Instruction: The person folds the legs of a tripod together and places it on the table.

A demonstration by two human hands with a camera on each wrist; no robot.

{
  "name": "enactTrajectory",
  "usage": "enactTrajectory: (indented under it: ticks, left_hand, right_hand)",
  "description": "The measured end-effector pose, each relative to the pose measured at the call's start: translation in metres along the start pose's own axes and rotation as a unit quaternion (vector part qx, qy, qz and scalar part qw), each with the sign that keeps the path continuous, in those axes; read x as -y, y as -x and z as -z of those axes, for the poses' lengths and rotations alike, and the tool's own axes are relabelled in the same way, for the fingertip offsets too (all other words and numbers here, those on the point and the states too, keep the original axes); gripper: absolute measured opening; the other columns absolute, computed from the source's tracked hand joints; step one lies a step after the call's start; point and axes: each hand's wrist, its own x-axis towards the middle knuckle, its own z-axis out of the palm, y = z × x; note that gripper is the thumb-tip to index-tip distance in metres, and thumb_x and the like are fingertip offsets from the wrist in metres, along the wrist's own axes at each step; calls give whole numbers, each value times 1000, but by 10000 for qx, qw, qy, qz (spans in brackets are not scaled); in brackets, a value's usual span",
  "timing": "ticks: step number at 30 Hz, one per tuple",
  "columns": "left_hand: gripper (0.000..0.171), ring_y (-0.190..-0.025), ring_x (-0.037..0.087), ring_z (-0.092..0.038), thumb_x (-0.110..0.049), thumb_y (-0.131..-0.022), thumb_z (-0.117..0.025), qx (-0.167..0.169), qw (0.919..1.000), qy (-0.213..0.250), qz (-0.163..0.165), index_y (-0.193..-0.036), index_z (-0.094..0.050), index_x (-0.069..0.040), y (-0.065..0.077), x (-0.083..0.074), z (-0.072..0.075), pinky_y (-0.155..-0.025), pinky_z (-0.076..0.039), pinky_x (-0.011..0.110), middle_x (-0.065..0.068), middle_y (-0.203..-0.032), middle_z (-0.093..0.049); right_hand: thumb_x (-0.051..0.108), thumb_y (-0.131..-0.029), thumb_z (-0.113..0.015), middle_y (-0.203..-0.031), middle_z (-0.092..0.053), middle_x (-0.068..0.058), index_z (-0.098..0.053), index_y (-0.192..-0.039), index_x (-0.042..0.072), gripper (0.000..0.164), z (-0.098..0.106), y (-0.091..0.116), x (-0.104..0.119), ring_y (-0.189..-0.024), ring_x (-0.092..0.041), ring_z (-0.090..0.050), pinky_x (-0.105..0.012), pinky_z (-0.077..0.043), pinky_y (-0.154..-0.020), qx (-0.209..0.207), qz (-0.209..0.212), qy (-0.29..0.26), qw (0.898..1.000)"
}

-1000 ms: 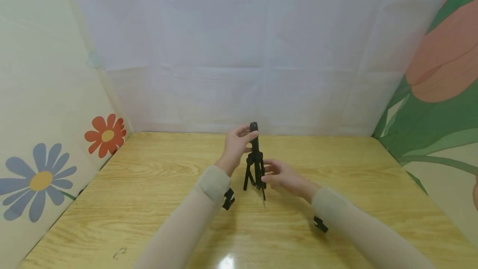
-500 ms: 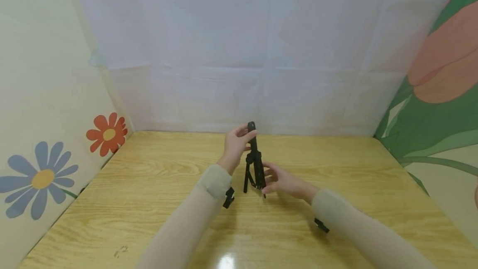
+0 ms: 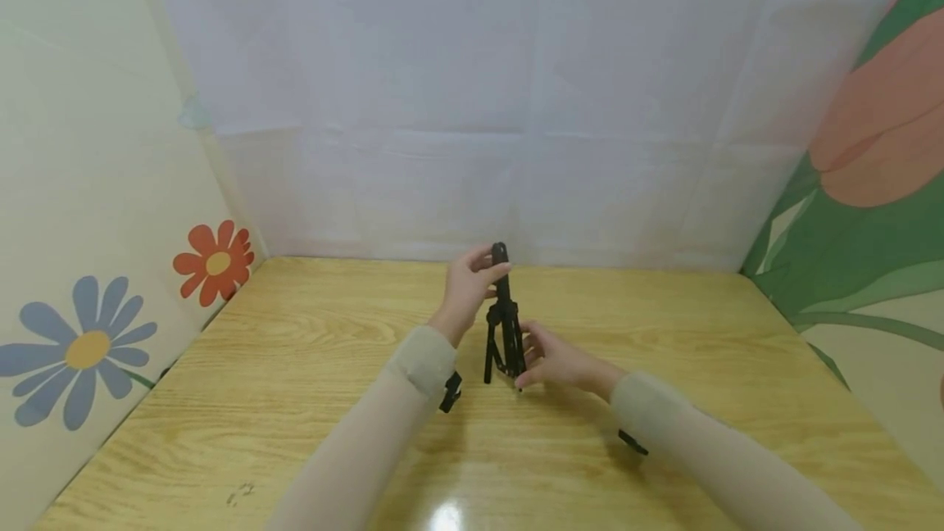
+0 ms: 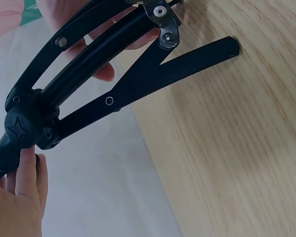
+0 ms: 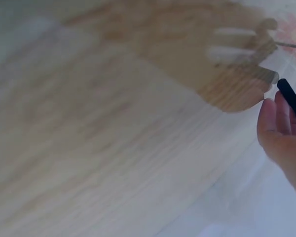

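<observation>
A small black tripod (image 3: 507, 334) stands near the middle of the wooden table, its top end pointing up and away. My left hand (image 3: 463, 289) grips its upper column, with the thumb across the near side. Low on the right, my right hand (image 3: 564, 360) holds a leg between thumb and fingers. The left wrist view shows the tripod's round hub (image 4: 23, 126) with a star mark, riveted braces and one leg (image 4: 187, 64) spread outward. Behind the centre column, fingers of the right hand (image 4: 106, 71) show. At the right wrist view's edge, a dark leg (image 5: 291, 101) crosses my fingers.
The wooden table (image 3: 310, 400) extends around both forearms. A white sheet (image 3: 413, 105) hangs behind its far edge. Flower-patterned panels border the left (image 3: 88, 187) and right (image 3: 878, 269) sides.
My right thumb has slid down the tripod's right leg toward its foot, and that leg sits closer to the column. My left hand keeps its grip; the tripod's top has shifted only slightly.
</observation>
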Motion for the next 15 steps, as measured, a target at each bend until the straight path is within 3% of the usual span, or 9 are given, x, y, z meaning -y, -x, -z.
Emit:
enactTrajectory:
  ticks: [5, 15]
  left_hand:
    - [47, -108, 31, -63, -11, -92, -69, -52, 10000, 11, 6, -136, -55, -4, -1, 1, -2, -82, -56, 41, 19, -125, -60]
    - [47, -109, 30, -63, -11, -92, -68, -1, 10000, 17, 2, -137, -54, -5, 0, 1, -2, -83, -56, 41, 17, -124, -61]
  right_hand:
    - [3, -81, -78, -111, -59, -12, -37, -136, 1, 68, -2, -1, 0, -97, -24, -56, -38, -49, -84, -113, 52, 278, 9995]
    - [7, -80, -80, -106, -60, -10, -39, -131, 1, 65, -4, -3, 2, -93, -22, -55, -39, -48, -83, -232, 82, 710, 9972]
